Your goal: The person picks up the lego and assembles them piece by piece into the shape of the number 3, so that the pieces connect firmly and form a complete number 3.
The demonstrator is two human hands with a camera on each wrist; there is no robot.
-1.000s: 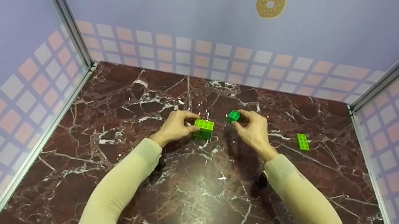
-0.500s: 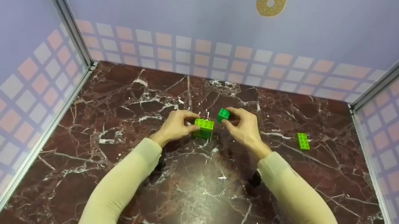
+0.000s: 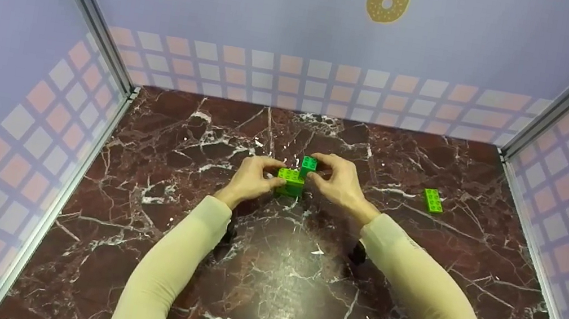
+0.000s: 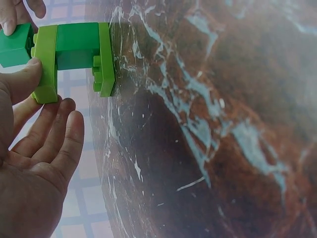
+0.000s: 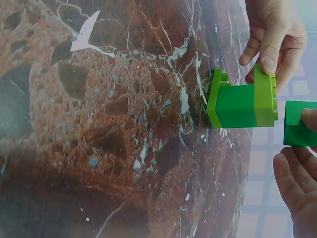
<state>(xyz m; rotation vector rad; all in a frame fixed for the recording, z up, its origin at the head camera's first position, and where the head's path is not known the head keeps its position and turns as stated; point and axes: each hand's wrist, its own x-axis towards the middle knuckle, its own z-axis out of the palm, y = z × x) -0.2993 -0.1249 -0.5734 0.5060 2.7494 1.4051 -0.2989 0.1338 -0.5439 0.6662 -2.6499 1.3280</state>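
A small stack of toy building bricks (image 3: 289, 185) stands on the marbled table. Dark green (image 4: 78, 43) sits between a lime plate (image 4: 105, 59) on the table and a lime top plate (image 4: 47, 64). My left hand (image 3: 251, 180) pinches that top plate at its left end, thumb in front. With thumb and fingers my right hand (image 3: 341, 181) holds a dark green brick (image 3: 308, 167) just over the stack's right end. A narrow gap shows between this brick and the studs in the right wrist view; part of the brick is covered by fingers.
Off to the right lies a separate lime plate brick (image 3: 432, 200), studs up. Patterned panels (image 3: 305, 26) enclose the table (image 3: 294, 275) at the back and both sides.
My right hand has carried the dark green brick leftward, from beside the stack to over its right end. The left hand keeps its place on the stack.
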